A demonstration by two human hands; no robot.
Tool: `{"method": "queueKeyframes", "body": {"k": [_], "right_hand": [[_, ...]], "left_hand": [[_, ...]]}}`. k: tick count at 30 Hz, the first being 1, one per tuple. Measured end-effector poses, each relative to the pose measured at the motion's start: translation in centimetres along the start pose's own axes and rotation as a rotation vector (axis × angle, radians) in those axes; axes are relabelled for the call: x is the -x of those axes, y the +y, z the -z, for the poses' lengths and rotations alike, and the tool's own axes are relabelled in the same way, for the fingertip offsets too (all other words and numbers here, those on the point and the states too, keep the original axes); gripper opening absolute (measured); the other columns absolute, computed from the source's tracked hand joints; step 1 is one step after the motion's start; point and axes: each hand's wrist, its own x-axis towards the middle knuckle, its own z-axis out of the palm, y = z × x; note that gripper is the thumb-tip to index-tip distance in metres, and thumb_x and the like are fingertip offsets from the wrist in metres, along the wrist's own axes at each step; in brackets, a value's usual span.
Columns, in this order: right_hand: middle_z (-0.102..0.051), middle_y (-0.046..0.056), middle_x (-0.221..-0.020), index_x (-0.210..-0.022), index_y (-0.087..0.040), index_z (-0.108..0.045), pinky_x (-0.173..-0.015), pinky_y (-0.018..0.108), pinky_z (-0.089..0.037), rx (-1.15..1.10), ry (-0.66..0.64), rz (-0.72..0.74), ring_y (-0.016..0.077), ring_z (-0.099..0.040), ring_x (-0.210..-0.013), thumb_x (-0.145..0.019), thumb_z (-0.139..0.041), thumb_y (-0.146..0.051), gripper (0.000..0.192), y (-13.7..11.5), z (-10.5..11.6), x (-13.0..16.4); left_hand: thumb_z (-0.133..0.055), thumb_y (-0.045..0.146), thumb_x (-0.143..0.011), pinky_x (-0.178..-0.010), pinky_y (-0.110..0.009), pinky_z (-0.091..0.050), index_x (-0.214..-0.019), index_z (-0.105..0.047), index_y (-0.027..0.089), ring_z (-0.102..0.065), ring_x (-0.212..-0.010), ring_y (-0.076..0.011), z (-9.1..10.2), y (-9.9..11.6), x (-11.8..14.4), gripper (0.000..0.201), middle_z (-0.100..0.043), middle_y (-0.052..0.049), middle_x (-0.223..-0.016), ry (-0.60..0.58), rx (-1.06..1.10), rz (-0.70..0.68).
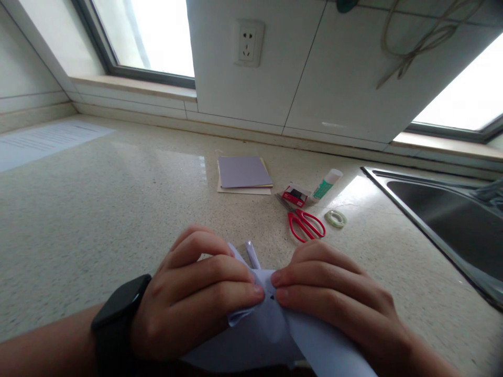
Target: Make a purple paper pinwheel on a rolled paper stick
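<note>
No legible text observed: print on the sheet (47, 141) at far left of the surface (118, 209) is too blurred.

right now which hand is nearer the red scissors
Right. The right hand lies just below the red scissors; the left hand is farther off to their left. Both pinch the paper.

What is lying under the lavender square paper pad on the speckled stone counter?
Under the lavender square paper pad lies a cream sheet, peeking out along its front and left edges on the speckled stone counter. The pad covers the rest of it.
</note>
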Motion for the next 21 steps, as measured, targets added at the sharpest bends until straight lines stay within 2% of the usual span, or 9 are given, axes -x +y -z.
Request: {"method": "queueKeyframes", "body": {"k": [14, 18, 21], "right_hand": [[-0.076, 0.009, -0.103, -0.110, -0.015, -0.070, -0.083, 0.035, -0.059, -0.057, 0.005, 0.004, 0.0208, -0.068, -0.095, -0.101, -0.054, -0.019, 0.019, 0.16, -0.08, -0.11], [-0.076, 0.009, -0.099, -0.108, -0.013, -0.070, -0.079, 0.034, -0.059, -0.071, 0.062, 0.087, 0.0205, -0.068, -0.092, -0.100, -0.056, -0.021, 0.018, 0.54, -0.39, -0.17], [-0.076, 0.008, -0.099, -0.108, -0.015, -0.069, -0.081, 0.034, -0.059, -0.080, 0.040, 0.002, 0.0198, -0.068, -0.093, -0.097, -0.058, -0.014, 0.016, 0.34, -0.42, -0.31]], "left_hand": [[-0.054, 0.024, -0.104, -0.084, -0.030, -0.050, -0.096, -0.074, 0.013, -0.059, -0.087, -0.0169, -0.13, 0.33, -0.20, 0.024, -0.079, -0.003, -0.092, 0.005, 0.053, 0.037], [-0.056, 0.022, -0.103, -0.084, -0.029, -0.050, -0.095, -0.074, 0.015, -0.060, -0.089, -0.0163, -0.16, 0.41, -0.28, 0.021, -0.079, -0.001, -0.095, 0.005, 0.048, 0.045], [-0.056, 0.024, -0.103, -0.086, -0.029, -0.051, -0.095, -0.075, 0.016, -0.060, -0.092, -0.0166, -0.20, 0.47, -0.31, 0.022, -0.080, 0.000, -0.099, 0.006, 0.043, 0.048]]}}
